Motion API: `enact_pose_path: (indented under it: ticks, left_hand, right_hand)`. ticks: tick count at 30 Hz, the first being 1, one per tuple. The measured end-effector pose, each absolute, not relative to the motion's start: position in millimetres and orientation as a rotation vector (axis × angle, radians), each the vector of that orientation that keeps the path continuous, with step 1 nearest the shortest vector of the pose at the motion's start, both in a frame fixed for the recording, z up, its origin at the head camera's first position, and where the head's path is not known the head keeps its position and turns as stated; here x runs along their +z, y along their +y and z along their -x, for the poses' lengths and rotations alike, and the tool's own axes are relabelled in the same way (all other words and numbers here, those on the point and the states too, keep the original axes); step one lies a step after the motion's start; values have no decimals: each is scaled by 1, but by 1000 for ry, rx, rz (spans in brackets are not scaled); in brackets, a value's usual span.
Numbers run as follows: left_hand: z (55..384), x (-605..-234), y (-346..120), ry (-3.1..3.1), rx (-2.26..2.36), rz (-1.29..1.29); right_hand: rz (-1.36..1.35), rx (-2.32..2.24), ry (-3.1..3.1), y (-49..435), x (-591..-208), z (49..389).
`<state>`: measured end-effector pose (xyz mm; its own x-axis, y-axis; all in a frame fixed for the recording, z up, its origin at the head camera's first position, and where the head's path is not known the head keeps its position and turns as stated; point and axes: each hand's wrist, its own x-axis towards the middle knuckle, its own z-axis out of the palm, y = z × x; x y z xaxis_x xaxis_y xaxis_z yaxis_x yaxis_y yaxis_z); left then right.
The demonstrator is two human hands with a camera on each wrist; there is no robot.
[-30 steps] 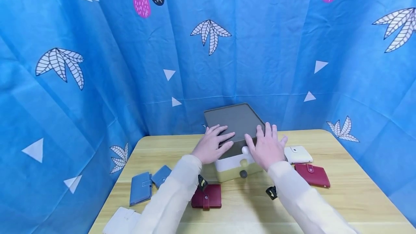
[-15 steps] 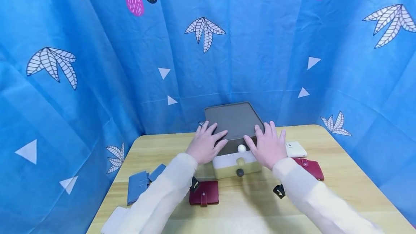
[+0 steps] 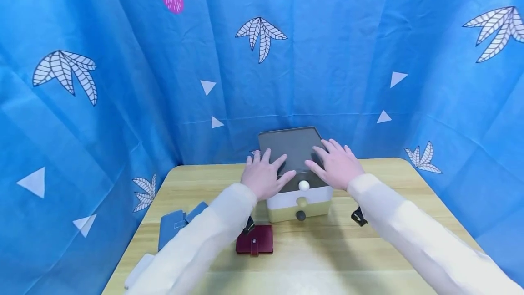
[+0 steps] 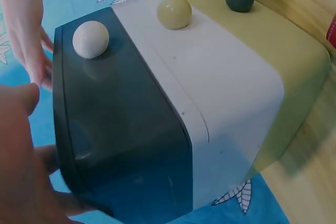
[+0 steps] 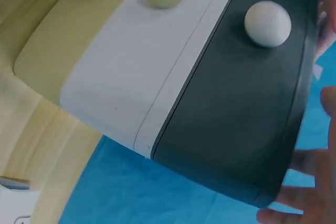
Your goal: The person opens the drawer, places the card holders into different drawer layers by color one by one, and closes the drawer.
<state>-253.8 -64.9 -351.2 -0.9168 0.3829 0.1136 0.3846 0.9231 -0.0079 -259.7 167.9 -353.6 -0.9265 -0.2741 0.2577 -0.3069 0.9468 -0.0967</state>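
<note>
Left hand (image 3: 262, 180) and right hand (image 3: 339, 166) are spread, fingers extended, over the tiered box (image 3: 300, 174) in the head view — neither grips anything I can see. Shove too hard and it could slide off the worktop's (image 3: 294, 263) far edge. Left wrist: can't tell if there's contact; lopsided pressure might skew it. Right wrist: I'd worry about fingers snagging the white knob (image 5: 268, 23).
</note>
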Motion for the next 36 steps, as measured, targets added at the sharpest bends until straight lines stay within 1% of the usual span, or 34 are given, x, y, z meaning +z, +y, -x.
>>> enact_pose_path:
  ticks: [6,12,17,28,33,36]
  left_hand:
    - [253,-359,-59,-3022,10,531]
    - [253,-363,-56,-3027,-25,516]
    - [257,-361,-56,-3015,-54,520]
    - [278,-366,-59,-3005,3,600]
    - [289,-368,-57,-2991,-44,637]
    - [301,-370,-52,-2980,-64,654]
  right_hand:
    - [-494,244,-2967,165,-359,276]
    - [-538,329,-2997,167,-365,282]
    - [-510,321,-2990,168,-367,285]
    - [-453,372,-3055,169,-365,286]
    - [-422,367,-3051,171,-366,295]
    - [-393,377,-3047,176,-366,302]
